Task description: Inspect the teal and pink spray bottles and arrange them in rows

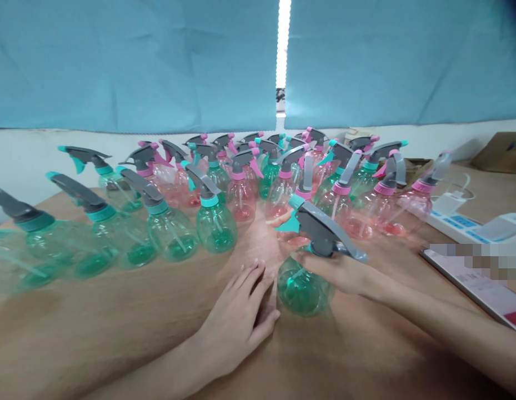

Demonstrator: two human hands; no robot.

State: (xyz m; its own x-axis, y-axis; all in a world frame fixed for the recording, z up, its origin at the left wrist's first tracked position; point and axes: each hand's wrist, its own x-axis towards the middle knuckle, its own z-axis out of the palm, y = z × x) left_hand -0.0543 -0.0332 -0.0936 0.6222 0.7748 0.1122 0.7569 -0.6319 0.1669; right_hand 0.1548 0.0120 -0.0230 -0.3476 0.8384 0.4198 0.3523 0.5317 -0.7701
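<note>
My right hand (339,271) is closed around the neck of a green spray bottle (301,289) with a grey trigger head and teal nozzle, which stands on the wooden table (116,333) in front of me. My left hand (236,319) lies flat on the table just left of that bottle, fingers stretched out and holding nothing. Behind them stand several more spray bottles: green ones (216,222) to the left and pink ones (241,194) in the middle and right.
A white power strip (461,222) and a card or sheet with print (482,286) lie at the right. A cardboard box (499,153) sits at the far right. Blue curtains (136,61) hang behind the table.
</note>
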